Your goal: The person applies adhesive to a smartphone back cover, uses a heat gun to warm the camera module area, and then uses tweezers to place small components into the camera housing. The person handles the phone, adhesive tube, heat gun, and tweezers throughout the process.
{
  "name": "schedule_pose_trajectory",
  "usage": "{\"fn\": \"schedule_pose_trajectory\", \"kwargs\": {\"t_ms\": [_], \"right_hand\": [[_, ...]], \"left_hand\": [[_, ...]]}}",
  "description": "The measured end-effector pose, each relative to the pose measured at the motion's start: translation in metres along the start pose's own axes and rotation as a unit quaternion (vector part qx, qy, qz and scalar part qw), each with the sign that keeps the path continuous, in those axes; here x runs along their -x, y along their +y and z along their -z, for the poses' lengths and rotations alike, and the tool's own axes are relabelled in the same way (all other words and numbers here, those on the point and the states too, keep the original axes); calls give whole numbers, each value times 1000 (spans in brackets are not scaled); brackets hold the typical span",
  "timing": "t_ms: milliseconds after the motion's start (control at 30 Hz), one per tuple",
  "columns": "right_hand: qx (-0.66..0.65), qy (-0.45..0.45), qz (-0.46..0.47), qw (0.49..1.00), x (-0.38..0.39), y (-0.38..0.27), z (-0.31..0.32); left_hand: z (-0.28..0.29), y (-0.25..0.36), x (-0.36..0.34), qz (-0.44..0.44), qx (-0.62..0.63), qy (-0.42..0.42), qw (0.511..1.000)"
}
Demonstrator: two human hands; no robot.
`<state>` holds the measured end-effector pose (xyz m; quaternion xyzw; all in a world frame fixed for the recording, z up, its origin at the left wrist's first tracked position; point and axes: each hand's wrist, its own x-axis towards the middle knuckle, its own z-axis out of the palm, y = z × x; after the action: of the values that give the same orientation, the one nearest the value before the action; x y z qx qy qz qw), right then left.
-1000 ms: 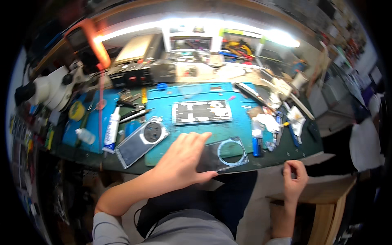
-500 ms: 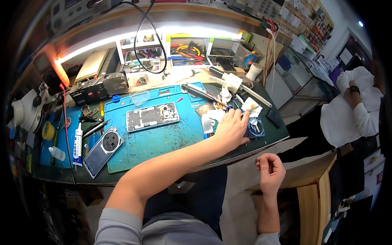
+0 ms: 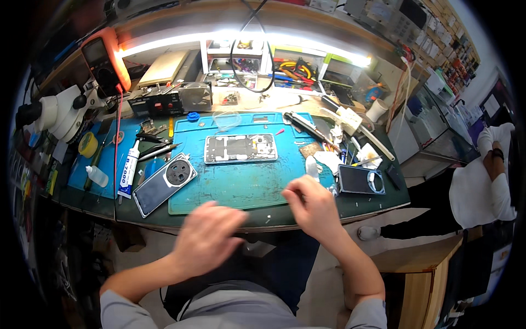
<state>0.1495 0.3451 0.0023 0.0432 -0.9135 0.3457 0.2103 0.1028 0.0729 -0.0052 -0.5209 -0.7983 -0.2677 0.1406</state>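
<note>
Both hands have drawn back to the near edge of the surface [image 3: 66,194]: the left hand [image 3: 205,238], which half a second ago reached far over to the right side of the mat, now hovers blurred at the front edge, and the right hand [image 3: 312,205] has come up from the lap. Left fingers look loosely spread, holding nothing I can make out; whether the right fingers [image 3: 293,192] pinch anything cannot be told. Beyond both sets of fingers, in the middle of the blue-green mat [image 3: 235,186], lies the opened phone frame [image 3: 241,148], well apart. Left of the left fingers lies a phone back with a round camera ring [image 3: 164,183], with a white glue tube [image 3: 129,170] beside it. Just right of the right fingers lies a dark phone [image 3: 360,180].
</note>
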Motion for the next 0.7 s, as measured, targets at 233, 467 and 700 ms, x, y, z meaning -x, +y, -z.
{"fn": "schedule_pose_trajectory", "kwargs": {"t_ms": [233, 467, 700], "right_hand": [[73, -116, -26, 990, -34, 5, -35], [84, -240, -140, 957, -60, -8, -16], [112, -302, -184, 929, -78, -23, -13]], "left_hand": [[43, -49, 132, 256, -145, 130, 947], [52, -78, 128, 214, -142, 172, 951], [67, -102, 90, 165, -138, 147, 966]]}}
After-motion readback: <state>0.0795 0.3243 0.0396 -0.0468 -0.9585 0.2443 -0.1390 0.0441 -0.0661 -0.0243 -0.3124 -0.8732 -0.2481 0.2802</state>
